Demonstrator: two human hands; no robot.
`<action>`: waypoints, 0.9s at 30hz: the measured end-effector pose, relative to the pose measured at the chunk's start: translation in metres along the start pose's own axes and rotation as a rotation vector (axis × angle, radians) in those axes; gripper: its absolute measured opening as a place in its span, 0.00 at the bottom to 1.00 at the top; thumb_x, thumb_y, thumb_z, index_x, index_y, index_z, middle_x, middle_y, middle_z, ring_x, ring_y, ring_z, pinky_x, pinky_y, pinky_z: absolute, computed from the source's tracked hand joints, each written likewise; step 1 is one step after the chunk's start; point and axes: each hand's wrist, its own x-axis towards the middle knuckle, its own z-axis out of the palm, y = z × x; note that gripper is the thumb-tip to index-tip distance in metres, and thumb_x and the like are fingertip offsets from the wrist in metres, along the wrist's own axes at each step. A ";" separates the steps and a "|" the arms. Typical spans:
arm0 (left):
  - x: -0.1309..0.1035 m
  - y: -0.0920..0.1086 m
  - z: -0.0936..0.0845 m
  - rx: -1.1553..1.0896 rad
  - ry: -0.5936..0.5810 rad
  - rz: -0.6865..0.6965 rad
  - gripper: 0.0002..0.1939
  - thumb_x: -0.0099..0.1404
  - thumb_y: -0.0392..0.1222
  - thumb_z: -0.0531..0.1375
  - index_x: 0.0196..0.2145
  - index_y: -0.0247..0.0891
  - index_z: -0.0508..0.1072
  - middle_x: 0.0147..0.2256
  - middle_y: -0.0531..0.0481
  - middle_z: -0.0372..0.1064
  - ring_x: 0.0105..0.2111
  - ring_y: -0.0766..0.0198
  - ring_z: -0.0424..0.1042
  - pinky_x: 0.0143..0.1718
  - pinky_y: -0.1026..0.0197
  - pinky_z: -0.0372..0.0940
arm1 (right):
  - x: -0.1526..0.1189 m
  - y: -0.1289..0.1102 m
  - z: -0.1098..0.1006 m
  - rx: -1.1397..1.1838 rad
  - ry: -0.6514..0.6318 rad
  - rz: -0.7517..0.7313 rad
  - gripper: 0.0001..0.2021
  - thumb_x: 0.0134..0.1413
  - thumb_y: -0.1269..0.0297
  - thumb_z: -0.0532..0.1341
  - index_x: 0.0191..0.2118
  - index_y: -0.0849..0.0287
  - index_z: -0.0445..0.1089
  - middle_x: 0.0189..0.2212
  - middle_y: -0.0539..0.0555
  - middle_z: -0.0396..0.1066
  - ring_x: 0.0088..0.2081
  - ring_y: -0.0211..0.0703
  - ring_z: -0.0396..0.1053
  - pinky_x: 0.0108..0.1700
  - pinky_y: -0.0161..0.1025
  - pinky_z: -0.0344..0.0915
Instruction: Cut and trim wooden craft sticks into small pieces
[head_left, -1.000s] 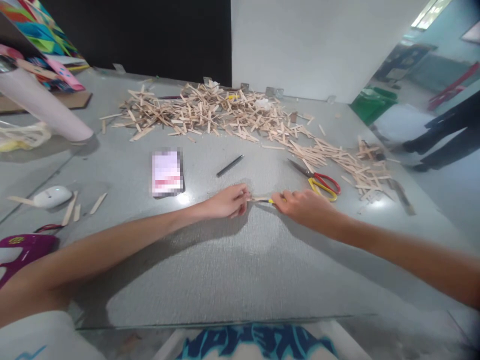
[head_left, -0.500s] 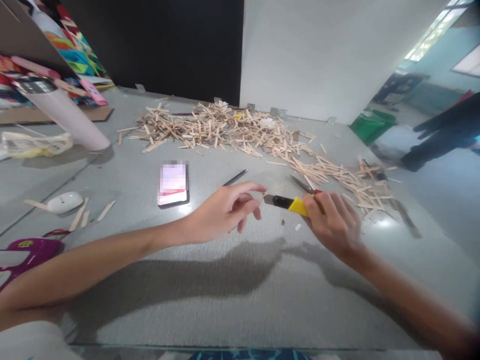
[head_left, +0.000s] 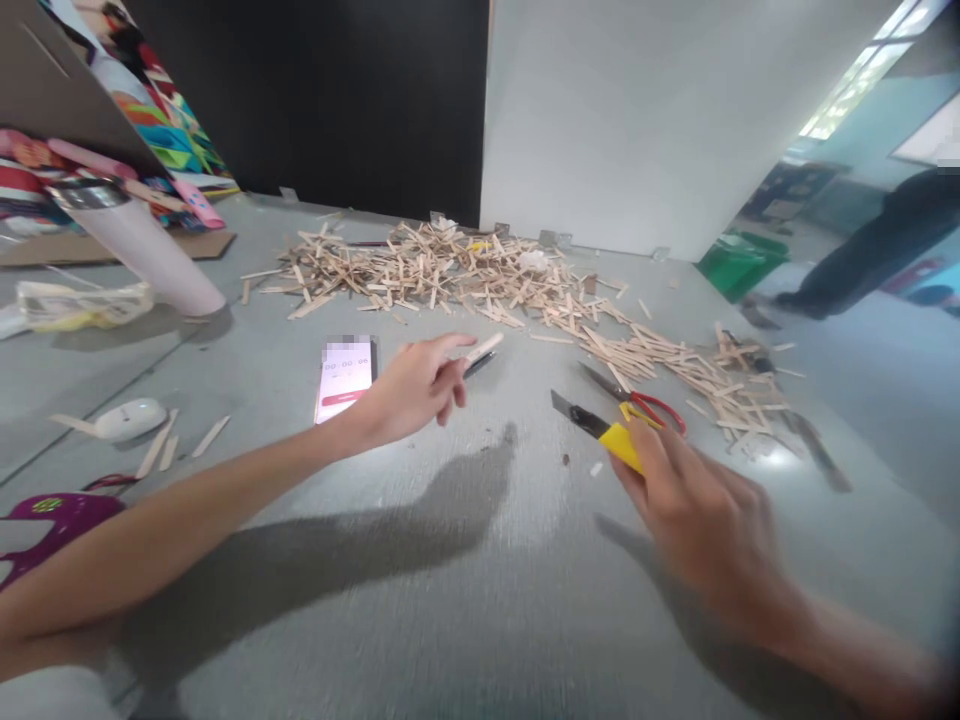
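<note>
My left hand (head_left: 421,388) is over the middle of the table, its index finger stretched forward. A short flat wooden stick (head_left: 487,346) juts from between its thumb and fingers. Just beneath that stick lies a dark pen (head_left: 480,364), partly covered by the hand. My right hand (head_left: 694,505) is wrapped round a yellow and black utility knife (head_left: 621,444), whose bare blade points up and to the left. Red-handled scissors (head_left: 656,408) lie on the table just beyond the knife, partly hidden by it.
A long heap of wooden sticks (head_left: 420,265) spreads along the back. To the left are a phone (head_left: 341,375) showing a timer, a white mouse (head_left: 131,419), a tilted pale bottle (head_left: 150,245) and a purple object (head_left: 71,520). Beyond the table are a green bin (head_left: 739,262) and a person's leg (head_left: 862,245).
My left hand has moved left with the wooden stick, away from the blade. The knife in my right hand has dropped back and now angles more upward, uncovering the scissors' red handles.
</note>
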 end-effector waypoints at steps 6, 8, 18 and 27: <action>-0.018 0.025 0.001 -0.361 -0.226 0.068 0.22 0.84 0.48 0.54 0.67 0.34 0.70 0.31 0.47 0.81 0.18 0.68 0.72 0.16 0.69 0.58 | 0.004 0.013 -0.007 0.320 0.068 -0.145 0.13 0.79 0.67 0.60 0.63 0.60 0.69 0.39 0.55 0.82 0.31 0.44 0.78 0.33 0.40 0.67; -0.027 0.031 0.004 -0.367 -0.272 0.084 0.18 0.84 0.47 0.54 0.62 0.37 0.75 0.31 0.49 0.80 0.18 0.70 0.71 0.18 0.70 0.60 | 0.004 0.014 -0.011 0.285 0.064 -0.198 0.15 0.79 0.69 0.59 0.65 0.62 0.68 0.41 0.57 0.83 0.33 0.45 0.78 0.36 0.41 0.69; -0.035 0.033 0.007 -0.326 -0.327 0.082 0.16 0.84 0.47 0.54 0.58 0.42 0.79 0.29 0.52 0.77 0.18 0.71 0.66 0.21 0.69 0.62 | 0.007 0.016 -0.022 0.084 0.050 -0.298 0.15 0.79 0.72 0.60 0.65 0.65 0.70 0.36 0.56 0.83 0.31 0.45 0.75 0.35 0.44 0.65; -0.034 0.027 0.011 -0.312 -0.369 0.086 0.20 0.85 0.47 0.54 0.67 0.43 0.75 0.28 0.54 0.76 0.18 0.72 0.66 0.21 0.70 0.62 | 0.008 0.015 -0.020 0.077 0.060 -0.322 0.14 0.77 0.74 0.61 0.63 0.68 0.72 0.33 0.53 0.80 0.29 0.43 0.72 0.33 0.44 0.62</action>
